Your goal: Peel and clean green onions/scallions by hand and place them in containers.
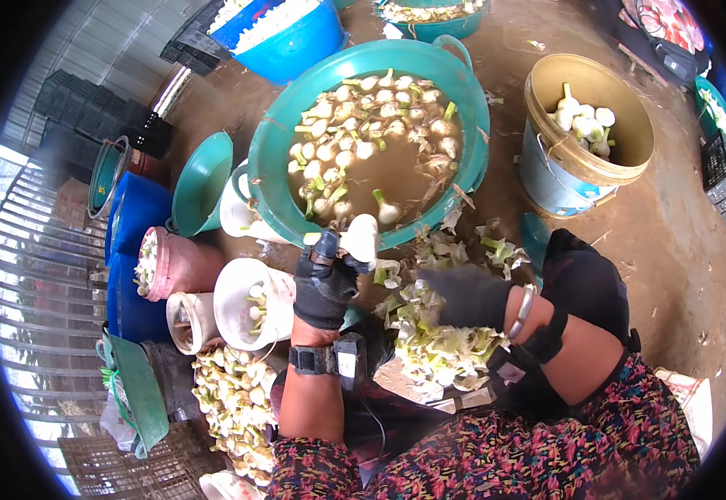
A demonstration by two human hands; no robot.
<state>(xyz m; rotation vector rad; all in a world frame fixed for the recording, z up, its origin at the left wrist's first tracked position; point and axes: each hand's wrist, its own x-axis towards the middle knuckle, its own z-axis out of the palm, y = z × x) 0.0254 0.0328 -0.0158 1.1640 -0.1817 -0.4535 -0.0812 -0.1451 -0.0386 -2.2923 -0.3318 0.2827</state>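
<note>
My left hand (326,293), in a black glove, is closed around a white garlic bulb (361,237) with a short cut stem, held at the near rim of a large green basin (273,200). Muddy water fills the basin, with many garlic bulbs (346,158) floating in it. My right hand (468,297), in a dark glove, is smeared by motion, so its fingers cannot be made out. It is above a heap of stripped garlic skins (450,354).
A tan-rimmed bucket (536,158) with clean white bulbs stands at the right. On the left are a white bucket (281,287), a pink bucket (196,265) and a pile of garlic (234,404). Blue tubs (300,42) and black crates (88,104) stand farther back.
</note>
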